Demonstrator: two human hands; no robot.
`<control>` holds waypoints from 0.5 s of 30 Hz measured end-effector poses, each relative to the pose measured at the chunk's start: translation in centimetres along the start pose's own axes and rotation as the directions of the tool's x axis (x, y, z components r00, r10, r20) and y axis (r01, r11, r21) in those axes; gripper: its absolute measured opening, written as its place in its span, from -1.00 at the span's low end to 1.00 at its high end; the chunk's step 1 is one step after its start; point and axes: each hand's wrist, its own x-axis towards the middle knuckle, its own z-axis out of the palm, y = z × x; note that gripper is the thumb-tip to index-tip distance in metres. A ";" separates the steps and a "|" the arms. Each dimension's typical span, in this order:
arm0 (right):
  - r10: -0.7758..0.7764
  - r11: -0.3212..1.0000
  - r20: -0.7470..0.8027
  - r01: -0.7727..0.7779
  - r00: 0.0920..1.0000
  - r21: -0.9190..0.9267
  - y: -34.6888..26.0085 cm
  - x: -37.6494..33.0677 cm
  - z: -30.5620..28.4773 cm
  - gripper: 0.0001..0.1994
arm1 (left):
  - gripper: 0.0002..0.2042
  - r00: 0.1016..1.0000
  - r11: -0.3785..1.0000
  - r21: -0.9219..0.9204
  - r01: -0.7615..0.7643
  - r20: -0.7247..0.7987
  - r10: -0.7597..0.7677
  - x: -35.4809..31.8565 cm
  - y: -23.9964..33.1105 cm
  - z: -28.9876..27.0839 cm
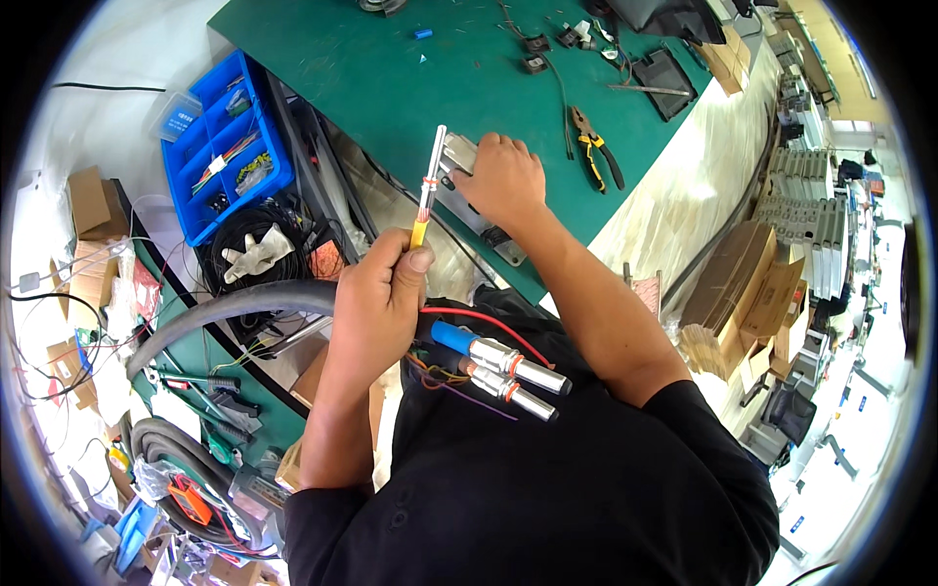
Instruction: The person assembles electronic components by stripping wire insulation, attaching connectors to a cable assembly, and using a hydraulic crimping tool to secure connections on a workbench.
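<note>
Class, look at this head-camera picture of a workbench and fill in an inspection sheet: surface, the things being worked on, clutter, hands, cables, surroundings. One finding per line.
Surface: green mat on the bench, largely bare in the middle.
Things in work: thin rod tool with a yellow grip, held upright; grey metal part on the mat; two silver cylindrical connectors, one blue-collared, one orange, on the lap.
Clutter: pliers, small black parts, blue compartment bin, white glove.
Hands: left hand closed round the rod's grip; right hand resting on the metal part.
Cables: red wire running to the connectors; black wire coil; thick black hose.
Surroundings: cardboard boxes, shelving behind.
</note>
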 end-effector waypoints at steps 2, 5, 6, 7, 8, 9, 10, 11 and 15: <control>0.003 1.000 0.016 -0.003 1.000 -0.008 -0.1 0.2 0.0 -0.58 | -0.75 1.000 1.000 0.006 -0.010 -0.002 0.010 0.0 -0.2 -0.1; 0.014 0.999 0.028 -0.013 1.000 -0.034 -0.3 0.3 0.0 -0.59 | -0.75 1.000 1.000 0.018 -0.021 -0.005 0.022 0.0 -0.6 -0.2; 0.013 0.999 0.020 -0.012 1.000 -0.038 -0.3 0.2 0.2 -0.59 | -0.75 1.000 1.000 0.006 -0.015 -0.008 0.015 0.0 -0.7 -0.2; 0.011 0.999 0.011 -0.011 1.000 -0.041 -0.3 0.2 0.3 -0.59 | -0.74 1.000 1.000 -0.006 -0.009 -0.011 0.009 -0.1 -0.7 -0.2; 0.007 0.999 0.019 -0.006 1.000 -0.041 -0.2 0.1 0.3 -0.59 | -0.74 1.000 1.000 -0.001 -0.022 -0.017 0.022 -0.1 -0.7 -0.1; 0.002 0.999 0.028 -0.001 1.000 -0.041 -0.1 0.1 0.2 -0.59 | -0.74 0.999 0.999 0.004 -0.036 -0.023 0.036 -0.1 -0.7 -0.1; -0.002 0.999 0.036 0.003 0.999 -0.040 0.0 0.0 0.2 -0.58 | -0.74 0.998 0.999 0.010 -0.049 -0.028 0.050 -0.1 -0.7 -0.1; 0.001 1.000 0.048 0.000 0.999 -0.028 0.0 0.0 0.1 -0.58 | -0.74 0.999 0.999 0.015 -0.047 -0.026 0.048 -0.1 -0.7 -0.1; -0.011 1.000 0.041 0.011 0.999 -0.003 0.1 0.3 0.4 -0.56 | -0.74 0.998 0.998 0.023 -0.053 -0.017 0.053 -0.1 -0.8 -0.2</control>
